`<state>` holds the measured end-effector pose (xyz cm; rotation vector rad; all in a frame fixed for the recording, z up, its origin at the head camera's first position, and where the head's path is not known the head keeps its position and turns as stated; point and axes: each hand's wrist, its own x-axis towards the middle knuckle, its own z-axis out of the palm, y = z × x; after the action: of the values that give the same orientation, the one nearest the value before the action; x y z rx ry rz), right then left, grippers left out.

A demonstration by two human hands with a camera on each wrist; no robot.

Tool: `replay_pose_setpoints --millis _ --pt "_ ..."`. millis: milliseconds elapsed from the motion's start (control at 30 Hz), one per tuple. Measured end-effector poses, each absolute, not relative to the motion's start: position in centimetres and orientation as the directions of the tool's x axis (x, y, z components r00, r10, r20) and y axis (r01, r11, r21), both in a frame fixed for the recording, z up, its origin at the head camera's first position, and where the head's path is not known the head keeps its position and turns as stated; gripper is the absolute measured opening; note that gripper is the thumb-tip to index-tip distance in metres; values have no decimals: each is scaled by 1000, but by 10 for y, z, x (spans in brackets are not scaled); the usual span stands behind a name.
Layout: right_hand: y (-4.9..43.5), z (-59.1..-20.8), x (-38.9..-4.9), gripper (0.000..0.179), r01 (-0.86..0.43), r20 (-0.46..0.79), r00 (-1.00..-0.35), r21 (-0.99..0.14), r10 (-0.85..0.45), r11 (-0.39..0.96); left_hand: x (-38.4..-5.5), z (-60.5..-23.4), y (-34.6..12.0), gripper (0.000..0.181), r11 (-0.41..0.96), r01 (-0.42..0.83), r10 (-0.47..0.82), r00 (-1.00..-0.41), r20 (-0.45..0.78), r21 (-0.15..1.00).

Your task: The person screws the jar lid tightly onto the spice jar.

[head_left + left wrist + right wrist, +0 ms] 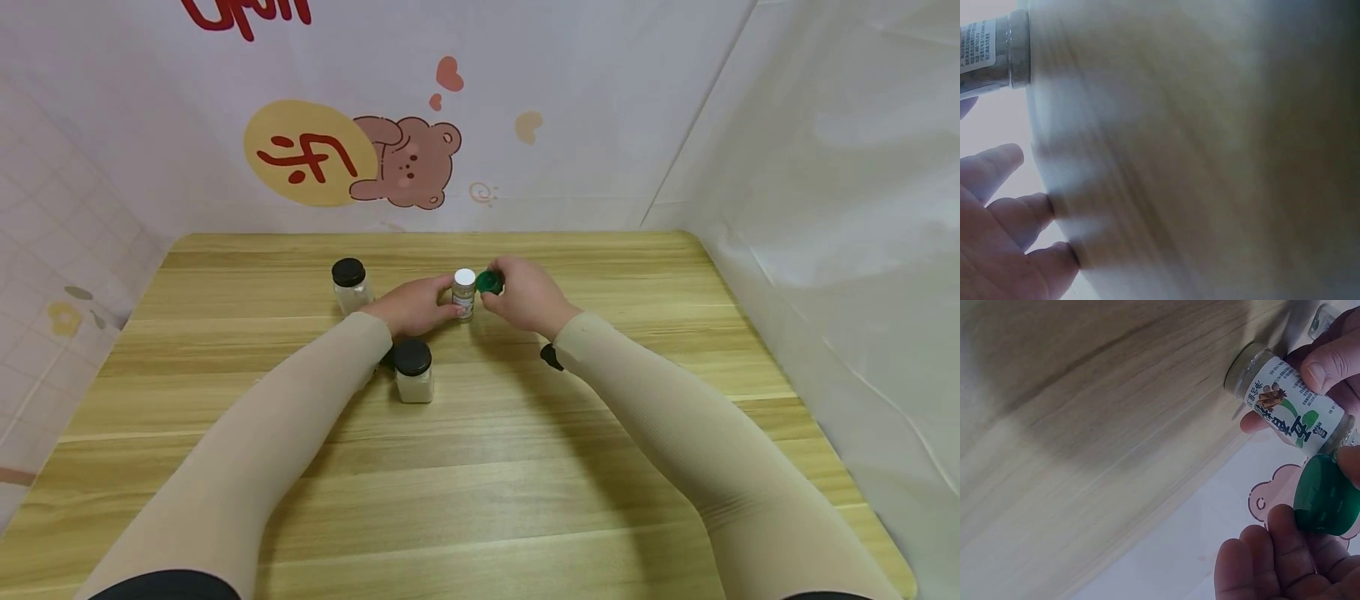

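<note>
A small clear spice jar [463, 303] with a white top stands upright toward the back of the table. My left hand [415, 307] grips it from the left, between thumb and fingers. The jar [1294, 406] carries a white and green label with a spice picture in the right wrist view. My right hand [531, 295] pinches a green cap [490, 282], held just right of the jar top and tilted. In the right wrist view the green cap [1325, 497] is close to the jar's upper end; whether they touch I cannot tell. The left wrist view shows part of the jar [991, 50] and left fingers [1022, 215].
A square glass jar [415, 386] with a black lid stands below the left wrist. Another black-lidded jar [351, 287] is behind the left forearm. A small black object [551, 357] lies partly under the right sleeve. A printed backdrop [600, 125] rises behind the wooden table [510, 500].
</note>
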<state>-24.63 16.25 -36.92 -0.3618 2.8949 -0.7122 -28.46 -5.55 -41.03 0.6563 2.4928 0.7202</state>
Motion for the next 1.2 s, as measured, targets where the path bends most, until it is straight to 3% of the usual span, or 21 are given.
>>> replay_pose_setpoints --millis 1200 --pt "158 -361 -243 44 -258 3 -957 -466 -291 846 -287 -413 -54 59 729 348 579 -772 -261 589"
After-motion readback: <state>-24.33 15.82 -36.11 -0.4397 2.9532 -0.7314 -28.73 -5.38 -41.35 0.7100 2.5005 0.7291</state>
